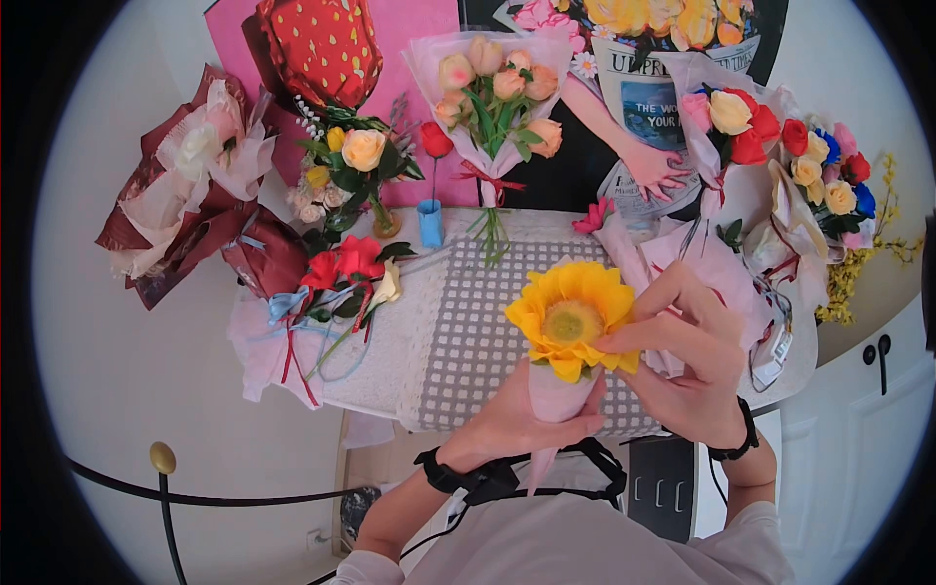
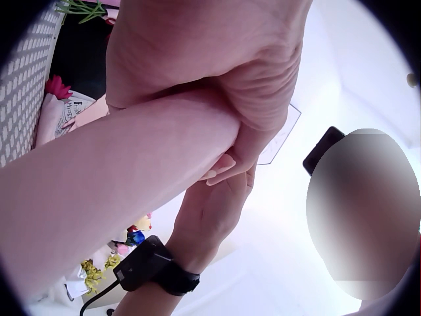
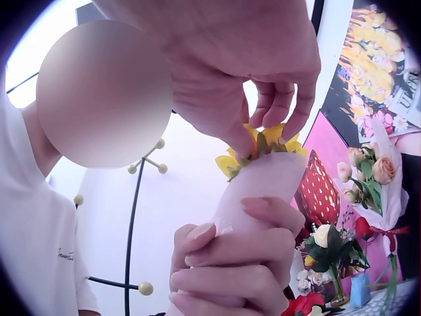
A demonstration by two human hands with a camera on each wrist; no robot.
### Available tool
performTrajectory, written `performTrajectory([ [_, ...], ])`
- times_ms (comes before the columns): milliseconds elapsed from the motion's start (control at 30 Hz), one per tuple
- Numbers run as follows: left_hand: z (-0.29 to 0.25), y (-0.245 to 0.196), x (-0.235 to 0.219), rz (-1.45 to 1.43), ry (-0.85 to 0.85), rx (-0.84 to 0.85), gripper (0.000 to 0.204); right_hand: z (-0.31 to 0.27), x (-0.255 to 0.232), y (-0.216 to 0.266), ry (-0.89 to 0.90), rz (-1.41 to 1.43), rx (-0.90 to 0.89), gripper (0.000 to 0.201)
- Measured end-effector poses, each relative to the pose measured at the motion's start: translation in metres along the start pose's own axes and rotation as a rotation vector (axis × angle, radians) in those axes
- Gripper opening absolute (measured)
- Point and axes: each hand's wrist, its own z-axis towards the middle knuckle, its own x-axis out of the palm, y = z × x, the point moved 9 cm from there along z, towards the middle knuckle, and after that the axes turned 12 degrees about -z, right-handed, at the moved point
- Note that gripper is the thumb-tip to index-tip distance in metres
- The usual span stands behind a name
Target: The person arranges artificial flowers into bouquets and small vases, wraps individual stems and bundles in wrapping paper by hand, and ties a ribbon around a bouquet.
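Note:
A yellow sunflower [image 1: 570, 322] faces up in the head view, its stem wrapped in a pale pink paper cone [image 1: 561, 393]. My left hand [image 1: 507, 419] holds this cone, with its fingers curled round the paper, as the right wrist view shows. My right hand [image 1: 692, 356] is at the right side of the bloom, thumb and fingers pinching the petals. From the right wrist view, yellow petals [image 3: 227, 164] and green sepals stick out above the wrap's upper edge. The left wrist view shows the right hand [image 2: 214, 204] from below; the bloom is hidden there.
A table with a grey checked cloth [image 1: 478, 322] lies beneath the hands. Wrapped peach roses [image 1: 507, 88] stand at its back. Red and white flowers [image 1: 356, 268] with ribbons lie left; pink paper [image 1: 702, 258] and mixed bouquets [image 1: 829, 175] are right. A blue vase [image 1: 430, 224] holds one rose.

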Motion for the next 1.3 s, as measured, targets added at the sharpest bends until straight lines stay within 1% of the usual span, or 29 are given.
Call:
performTrajectory([
  [100, -0.001, 0.001, 0.002, -0.031, 0.026, 0.015, 0.037, -0.003, 0.007, 0.0, 0.055, 0.033, -0.002, 0.04],
  [133, -0.002, 0.004, 0.001, -0.047, 0.027, -0.015, 0.037, -0.003, 0.006, -0.001, 0.055, 0.032, 0.0, 0.04],
  [200, -0.001, 0.008, 0.0, -0.065, 0.031, -0.047, 0.037, -0.003, 0.01, 0.001, 0.119, 0.04, -0.03, 0.041],
  [267, -0.001, 0.005, 0.0, -0.066, 0.051, 0.032, 0.037, -0.003, 0.01, 0.003, 0.152, 0.042, -0.045, 0.043],
  [333, -0.003, 0.006, -0.003, -0.08, 0.056, 0.031, 0.038, -0.002, 0.013, 0.01, 0.182, 0.043, -0.068, 0.046],
  [400, -0.003, 0.004, -0.004, -0.094, 0.062, 0.037, 0.039, -0.004, 0.009, 0.001, 0.08, 0.126, 0.147, 0.046],
  [433, -0.005, 0.006, -0.006, -0.105, 0.055, 0.017, 0.04, -0.009, 0.013, 0.002, 0.082, 0.127, 0.146, 0.046],
  [500, -0.009, 0.007, -0.008, -0.118, 0.046, -0.005, 0.042, -0.023, 0.004, -0.015, -0.162, 0.369, 0.249, 0.044],
  [533, -0.011, 0.008, -0.007, -0.117, 0.053, -0.026, 0.044, -0.022, 0.0, -0.017, -0.162, 0.369, 0.25, 0.044],
  [600, -0.013, 0.012, -0.007, -0.116, 0.065, -0.05, 0.046, -0.012, 0.005, -0.006, 0.063, 0.144, 0.11, 0.041],
  [633, -0.014, 0.012, -0.007, -0.114, 0.083, -0.027, 0.045, -0.011, 0.002, -0.004, 0.062, 0.14, 0.109, 0.041],
  [700, -0.014, 0.009, -0.008, -0.116, 0.101, 0.002, 0.044, -0.006, 0.003, 0.008, 0.099, 0.06, 0.013, 0.039],
  [733, -0.016, 0.013, -0.006, -0.141, 0.14, -0.047, 0.042, -0.005, 0.006, 0.008, 0.103, 0.059, 0.015, 0.039],
  [767, -0.018, 0.017, -0.004, -0.169, 0.181, -0.101, 0.039, -0.005, 0.002, 0.007, 0.026, 0.095, 0.035, 0.037],
  [800, -0.02, 0.018, -0.005, -0.177, 0.18, -0.109, 0.039, -0.007, -0.004, 0.005, -0.052, 0.133, 0.058, 0.035],
  [833, -0.021, 0.016, -0.001, -0.213, 0.249, -0.124, 0.038, -0.003, -0.007, 0.005, -0.055, 0.132, 0.061, 0.035],
  [867, -0.021, 0.014, 0.004, -0.244, 0.32, -0.139, 0.036, 0.003, -0.009, 0.01, -0.003, 0.085, 0.022, 0.034],
  [900, -0.021, 0.014, 0.003, -0.24, 0.323, -0.144, 0.036, 0.007, -0.009, 0.016, 0.05, 0.039, -0.017, 0.034],
  [933, -0.022, 0.018, 0.002, -0.229, 0.307, -0.188, 0.035, 0.009, -0.011, 0.018, 0.043, 0.038, -0.017, 0.034],
  [967, -0.023, 0.023, 0.0, -0.218, 0.291, -0.231, 0.035, 0.011, -0.006, 0.022, 0.103, 0.004, -0.039, 0.038],
  [1000, -0.023, 0.027, 0.0, -0.212, 0.293, -0.229, 0.035, 0.013, -0.001, 0.025, 0.164, -0.03, -0.064, 0.043],
  [1033, -0.022, 0.031, -0.005, -0.142, 0.252, -0.195, 0.036, 0.014, -0.003, 0.026, 0.159, -0.032, -0.071, 0.043],
  [1067, -0.02, 0.032, -0.01, -0.074, 0.209, -0.16, 0.036, 0.012, 0.001, 0.023, 0.213, -0.005, -0.017, 0.042],
  [1100, -0.02, 0.028, -0.011, -0.071, 0.205, -0.154, 0.036, 0.012, 0.006, 0.018, 0.27, 0.025, 0.037, 0.041],
  [1133, -0.02, 0.026, -0.013, -0.024, 0.172, -0.164, 0.041, 0.012, 0.008, 0.014, 0.271, 0.028, 0.031, 0.041],
  [1167, -0.021, 0.026, -0.017, 0.02, 0.139, -0.176, 0.046, 0.011, 0.007, 0.017, 0.226, 0.018, -0.067, 0.035],
  [1200, -0.02, 0.029, -0.017, 0.021, 0.134, -0.174, 0.046, 0.01, 0.005, 0.02, 0.181, 0.008, -0.163, 0.032],
  [1267, -0.016, 0.02, -0.023, -0.068, 0.07, 0.015, 0.062, 0.009, 0.005, 0.017, 0.18, 0.02, -0.16, 0.032],
  [1300, -0.016, 0.017, -0.024, -0.065, 0.068, 0.018, 0.062, 0.007, 0.006, 0.017, 0.178, 0.032, -0.15, 0.032],
])
